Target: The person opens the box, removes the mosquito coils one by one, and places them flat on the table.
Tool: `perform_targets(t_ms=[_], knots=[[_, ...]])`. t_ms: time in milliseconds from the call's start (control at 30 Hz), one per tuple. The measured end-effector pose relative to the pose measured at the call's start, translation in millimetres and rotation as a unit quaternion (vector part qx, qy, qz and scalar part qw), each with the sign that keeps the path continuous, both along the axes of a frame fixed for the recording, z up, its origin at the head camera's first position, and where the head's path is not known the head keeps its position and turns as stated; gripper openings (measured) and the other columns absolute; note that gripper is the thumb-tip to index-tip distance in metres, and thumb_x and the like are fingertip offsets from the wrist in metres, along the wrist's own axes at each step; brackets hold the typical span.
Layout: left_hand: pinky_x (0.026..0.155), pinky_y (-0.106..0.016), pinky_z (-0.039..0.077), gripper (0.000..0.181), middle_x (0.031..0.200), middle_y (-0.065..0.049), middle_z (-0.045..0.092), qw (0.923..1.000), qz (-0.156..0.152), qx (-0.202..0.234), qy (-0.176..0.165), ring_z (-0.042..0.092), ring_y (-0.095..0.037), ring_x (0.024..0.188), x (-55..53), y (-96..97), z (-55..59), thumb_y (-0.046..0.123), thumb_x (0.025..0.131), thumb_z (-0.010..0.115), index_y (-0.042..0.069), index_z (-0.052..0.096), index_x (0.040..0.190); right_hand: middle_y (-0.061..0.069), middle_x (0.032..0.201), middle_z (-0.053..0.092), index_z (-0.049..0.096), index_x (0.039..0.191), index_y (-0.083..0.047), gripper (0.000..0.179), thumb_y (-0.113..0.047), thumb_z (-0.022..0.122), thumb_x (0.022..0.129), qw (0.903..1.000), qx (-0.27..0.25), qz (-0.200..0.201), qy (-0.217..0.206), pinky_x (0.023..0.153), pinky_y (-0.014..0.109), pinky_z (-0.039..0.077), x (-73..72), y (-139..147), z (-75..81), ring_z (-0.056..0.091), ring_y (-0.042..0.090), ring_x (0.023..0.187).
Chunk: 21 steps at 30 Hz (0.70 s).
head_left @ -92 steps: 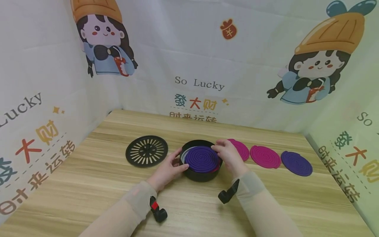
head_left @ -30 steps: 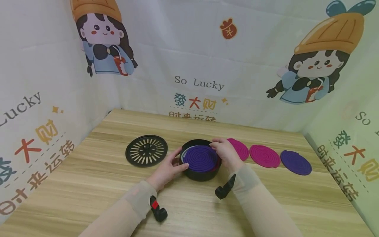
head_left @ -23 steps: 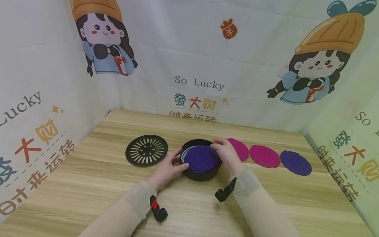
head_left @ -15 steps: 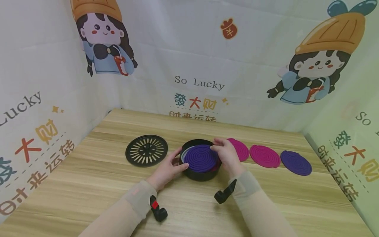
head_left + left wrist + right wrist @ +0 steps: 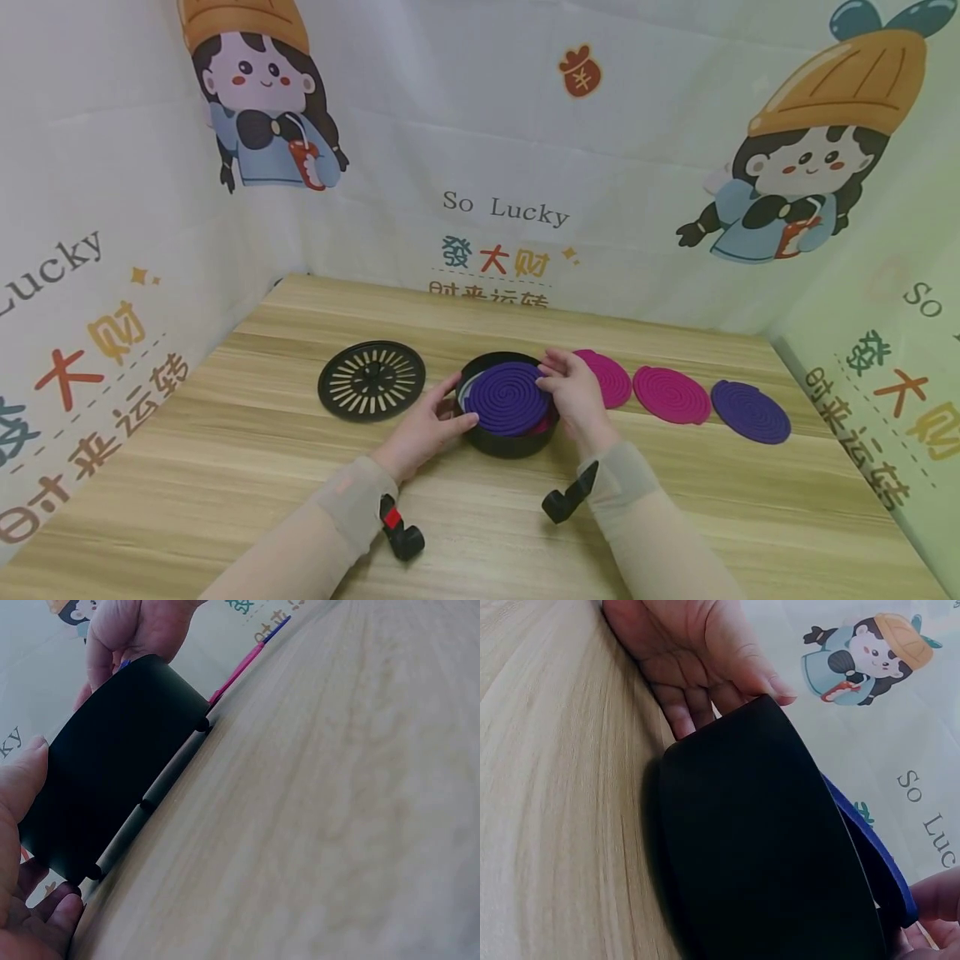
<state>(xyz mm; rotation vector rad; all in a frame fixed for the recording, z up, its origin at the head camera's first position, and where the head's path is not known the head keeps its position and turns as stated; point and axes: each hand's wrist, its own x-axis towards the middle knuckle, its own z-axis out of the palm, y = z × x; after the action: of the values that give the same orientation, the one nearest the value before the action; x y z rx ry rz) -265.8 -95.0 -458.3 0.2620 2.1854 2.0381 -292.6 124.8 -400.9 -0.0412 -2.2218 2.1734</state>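
A purple mosquito coil lies tilted in the mouth of a round black tin, its right side raised. My right hand pinches that right edge between thumb and fingers. In the right wrist view the coil's edge stands above the tin's rim, with the right fingertips on it. My left hand grips the left side of the tin, thumb near the rim. Some pink and a pale lining show under the purple coil. The left wrist view shows the tin's side and its small feet.
A black slotted lid with a knob lies left of the tin. To the right are a pink coil, another pink coil and a purple coil, flat on the wooden table. Printed cloth surrounds the table.
The purple coil's right edge has risen slightly from the tin with my right hand, so the coil tilts more. My left hand and the tin have stayed in place.
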Motion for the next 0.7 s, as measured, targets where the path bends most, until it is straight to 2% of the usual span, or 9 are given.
perform_targets(t_ms=[133,300,500,700], knots=[[0.094,-0.035,0.046,0.08,0.139,-0.02,0.047,1.0,-0.007,0.005,0.004,0.05,-0.029,0.123,-0.4,0.2,-0.2,0.014,0.087,0.072,0.012,0.027,0.153,0.028,0.14,0.043,0.04,0.138,0.012,0.053,0.015,0.052,0.086,0.9999,-0.005,0.007,-0.007,0.106,0.041,0.035,-0.3,1.0,-1.4,0.044,0.035,0.129],[0.094,-0.034,0.046,0.079,0.138,-0.019,0.048,0.9999,-0.008,0.011,0.001,0.051,-0.028,0.122,-0.5,0.1,-0.2,0.012,0.087,0.072,0.012,0.027,0.153,0.024,0.141,0.045,0.048,0.134,0.012,0.048,0.011,0.053,0.086,0.9992,-0.009,0.01,-0.037,0.106,0.037,0.034,-0.5,2.2,-1.1,0.044,0.029,0.127],[0.094,-0.034,0.046,0.079,0.138,-0.019,0.048,0.9999,-0.006,0.009,0.002,0.05,-0.028,0.123,0.2,-0.4,0.0,0.013,0.087,0.072,0.013,0.027,0.153,0.022,0.134,0.051,0.056,0.128,0.009,0.043,0.009,0.054,0.085,0.9983,0.0,0.008,-0.057,0.092,0.027,0.042,-1.3,2.1,-1.6,0.051,0.024,0.114],[0.093,-0.033,0.046,0.079,0.138,-0.018,0.049,0.9999,-0.006,0.008,0.002,0.051,-0.027,0.122,-0.1,-0.2,-0.4,0.014,0.088,0.072,0.013,0.027,0.153,0.023,0.127,0.056,0.057,0.127,0.01,0.042,0.009,0.054,0.085,0.9986,-0.006,0.008,-0.052,0.076,0.017,0.047,-0.2,1.8,-0.7,0.058,0.011,0.093]])
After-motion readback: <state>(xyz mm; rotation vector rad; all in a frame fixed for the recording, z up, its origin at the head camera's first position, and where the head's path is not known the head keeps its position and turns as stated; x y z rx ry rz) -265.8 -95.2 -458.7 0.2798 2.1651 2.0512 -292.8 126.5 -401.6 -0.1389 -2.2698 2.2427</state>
